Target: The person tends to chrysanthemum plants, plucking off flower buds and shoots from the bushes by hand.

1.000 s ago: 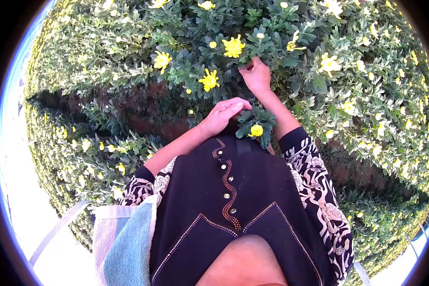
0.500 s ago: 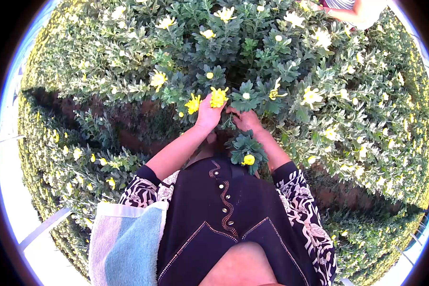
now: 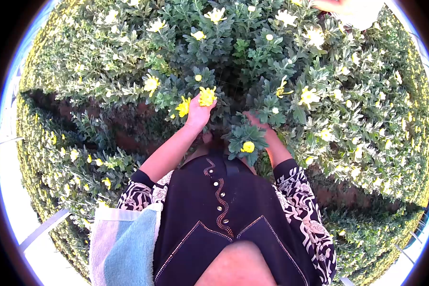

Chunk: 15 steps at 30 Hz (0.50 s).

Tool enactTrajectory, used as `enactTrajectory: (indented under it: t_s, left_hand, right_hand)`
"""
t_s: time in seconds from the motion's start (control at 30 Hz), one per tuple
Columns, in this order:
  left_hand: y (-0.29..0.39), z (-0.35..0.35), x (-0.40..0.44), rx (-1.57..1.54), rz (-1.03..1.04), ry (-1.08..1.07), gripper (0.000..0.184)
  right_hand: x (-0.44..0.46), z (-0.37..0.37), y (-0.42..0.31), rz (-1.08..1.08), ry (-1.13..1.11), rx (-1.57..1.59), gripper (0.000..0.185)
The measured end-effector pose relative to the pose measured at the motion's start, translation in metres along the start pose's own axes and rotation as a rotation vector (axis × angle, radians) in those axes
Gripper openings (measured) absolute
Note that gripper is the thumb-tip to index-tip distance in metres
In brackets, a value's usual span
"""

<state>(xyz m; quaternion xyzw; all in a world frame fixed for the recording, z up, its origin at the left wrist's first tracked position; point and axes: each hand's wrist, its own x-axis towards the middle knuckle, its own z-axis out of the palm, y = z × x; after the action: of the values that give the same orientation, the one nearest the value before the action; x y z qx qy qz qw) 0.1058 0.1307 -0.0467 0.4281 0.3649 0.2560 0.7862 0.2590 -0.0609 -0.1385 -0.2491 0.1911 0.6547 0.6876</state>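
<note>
In the head view, my left hand [image 3: 199,114] is closed at the near edge of the plants, around the stem just under a yellow chrysanthemum [image 3: 207,96]. A second yellow chrysanthemum [image 3: 183,107] shows against the left side of that hand. My right hand [image 3: 257,121] reaches in among the leaves to the right, with its fingers mostly hidden by foliage and shade. In front of my right wrist stands a leafy chrysanthemum stem [image 3: 245,136] topped by a half-opened yellow bloom [image 3: 248,147].
Dense chrysanthemum plants [image 3: 348,95] with pale and yellow blooms surround me. A dark furrow [image 3: 138,119] runs at the left. At the top right, another person's arm [image 3: 331,5] reaches over the plants. A towel [image 3: 128,243] hangs at my left side.
My right hand has drawn away to the right from beside my left hand, and leaves now cover more of it. The left hand keeps its grip. The whole view has shifted slightly.
</note>
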Motion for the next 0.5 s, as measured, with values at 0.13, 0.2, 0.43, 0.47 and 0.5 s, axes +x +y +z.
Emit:
enactTrajectory:
  t_s: [0.13, 0.2, 0.43, 0.47, 0.5]
  left_hand:
    - [0.025, 0.011, -0.013, 0.526, 0.107, -0.147, 0.031]
    - [0.043, 0.020, -0.016, 0.560, 0.054, -0.264, 0.035]
    - [0.075, 0.049, 0.015, 0.367, -0.032, -0.527, 0.034]
    - [0.077, 0.050, 0.021, 0.349, -0.078, -0.504, 0.034]
    - [0.083, 0.054, 0.025, 0.377, -0.093, -0.443, 0.029]
  right_hand:
    - [0.003, 0.025, -0.007, -0.365, -0.029, -0.648, 0.031]
    - [-0.007, 0.073, -0.007, -0.479, 0.003, -0.959, 0.034]
    - [0.002, 0.122, -0.028, -0.977, 0.313, -0.870, 0.048]
    - [0.016, 0.113, -0.036, -1.081, 0.356, -0.759, 0.047]
    - [0.024, 0.105, -0.043, -1.134, 0.390, -0.682, 0.045]
